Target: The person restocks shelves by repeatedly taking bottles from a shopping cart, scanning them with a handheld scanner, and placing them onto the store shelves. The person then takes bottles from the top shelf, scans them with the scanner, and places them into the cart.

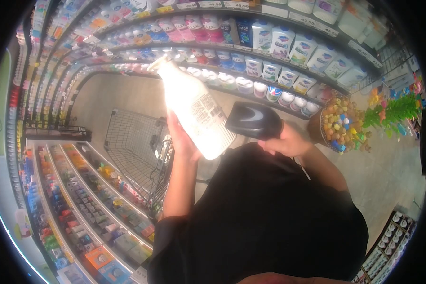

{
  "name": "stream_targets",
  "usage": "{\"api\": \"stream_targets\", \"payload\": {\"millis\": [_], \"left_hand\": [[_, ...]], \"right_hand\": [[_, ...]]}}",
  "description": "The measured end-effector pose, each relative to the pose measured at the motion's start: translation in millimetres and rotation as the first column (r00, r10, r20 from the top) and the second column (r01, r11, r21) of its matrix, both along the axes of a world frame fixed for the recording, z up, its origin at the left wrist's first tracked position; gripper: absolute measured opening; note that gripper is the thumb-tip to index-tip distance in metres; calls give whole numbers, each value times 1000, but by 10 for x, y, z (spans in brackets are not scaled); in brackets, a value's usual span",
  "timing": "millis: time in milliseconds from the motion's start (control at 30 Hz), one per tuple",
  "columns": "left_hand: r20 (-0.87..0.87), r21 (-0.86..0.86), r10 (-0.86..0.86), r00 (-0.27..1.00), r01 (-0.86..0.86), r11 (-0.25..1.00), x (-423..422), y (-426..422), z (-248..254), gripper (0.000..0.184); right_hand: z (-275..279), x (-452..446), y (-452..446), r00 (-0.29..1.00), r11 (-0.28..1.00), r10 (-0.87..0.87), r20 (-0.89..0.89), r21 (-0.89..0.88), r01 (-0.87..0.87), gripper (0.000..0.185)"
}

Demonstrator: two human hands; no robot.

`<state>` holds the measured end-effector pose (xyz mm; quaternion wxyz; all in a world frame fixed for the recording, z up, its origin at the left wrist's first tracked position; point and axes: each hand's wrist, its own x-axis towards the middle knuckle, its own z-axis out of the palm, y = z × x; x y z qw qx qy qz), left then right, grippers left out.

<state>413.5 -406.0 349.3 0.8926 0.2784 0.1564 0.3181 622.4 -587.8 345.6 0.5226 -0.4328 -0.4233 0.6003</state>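
Observation:
A white bottle [201, 111] with a printed label and a barcode is tilted at the middle of the view, its top toward the upper left and brightly lit. My left hand [181, 139] is wrapped round its lower left side. Just right of the bottle's lower part is a black handheld scanner [253, 119], its head facing the label. My right hand [288, 140] grips the scanner, fingers closed round its handle. Whether scanner and bottle touch, I cannot tell.
A wire shopping cart [132, 137] stands on the floor beyond my left arm. Shelves of bottles [274, 42] curve across the top. Shelves of small packages [75, 203] fill the lower left. A round basket [319, 124] of colourful items and a green plant [393, 111] are at right.

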Motion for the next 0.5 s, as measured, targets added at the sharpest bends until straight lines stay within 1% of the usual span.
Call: {"api": "stream_targets", "payload": {"millis": [133, 233, 333, 500], "left_hand": [[-45, 4, 38, 998, -38, 999, -40, 32, -20, 79], [-41, -6, 63, 997, -63, 998, -55, 50, -26, 79], [-22, 3, 58, 998, -58, 998, -71, 74, -30, 78], [29, 31, 1, 1000, -1, 1000, -93, 143, -10, 77]], "right_hand": [[29, -26, 59, 999, 1000, 18, 28, -13, -18, 10], [17, -40, 93, 999, 1000, 21, 38, -23, -20, 10], [11, -45, 132, 999, 999, 29, 42, -16, -29, 10], [36, -53, 186, 999, 999, 23, 41, -37, -22, 10]]}}
